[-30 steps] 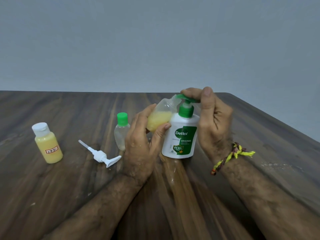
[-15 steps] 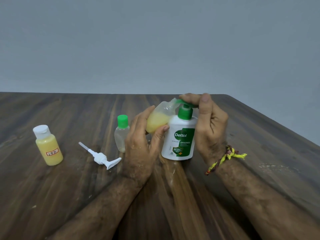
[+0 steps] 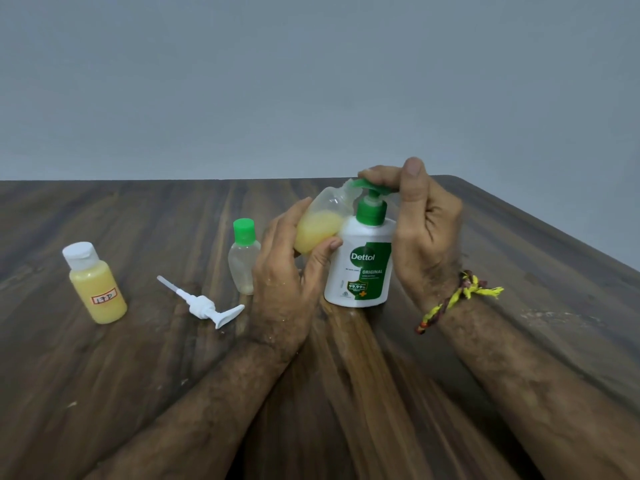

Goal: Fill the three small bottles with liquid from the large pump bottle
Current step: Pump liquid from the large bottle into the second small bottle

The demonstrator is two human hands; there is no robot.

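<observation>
- The tilted small bottle has its mouth hidden at the green pump spout, and its base inside the left hand, which grips it.
- It is about half full of yellow liquid (clear above), near the table's far edge.
- The right hand curls over the pump head of the large pump bottle.

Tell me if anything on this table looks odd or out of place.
One thing: a white pump head lies loose on its side on the wooden table, between the capped yellow bottle and the green-capped bottle, attached to nothing. A glossy streak in front of the big pump bottle could be spill or just glare.
</observation>
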